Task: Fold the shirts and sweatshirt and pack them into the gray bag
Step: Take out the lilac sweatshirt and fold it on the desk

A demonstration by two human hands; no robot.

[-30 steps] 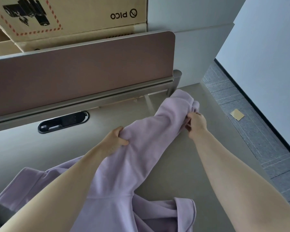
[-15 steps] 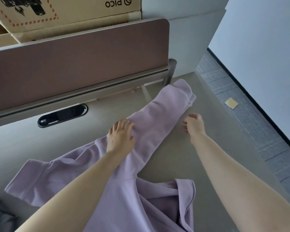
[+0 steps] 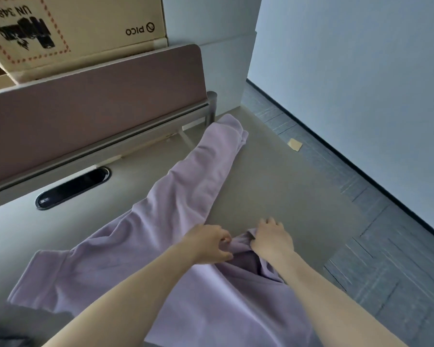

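I stand at a beige desk (image 3: pixel 286 186) with a brown divider panel (image 3: pixel 93 108) along its far edge. A lilac sweatshirt (image 3: pixel 186 186) lies spread across it, one sleeve reaching the far right corner, beside a black oval cable port (image 3: pixel 72 187) by the far edge.

The cardboard box (image 3: pixel 85 28) reads "PICO" and "UN 3481" (upside down).

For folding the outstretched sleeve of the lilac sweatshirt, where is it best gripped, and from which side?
Probably at the cuff, the sleeve's free far end, coming from the open desk side on the right. The sleeve lies flat and straight, so lifting the cuff should fold it back over the body.
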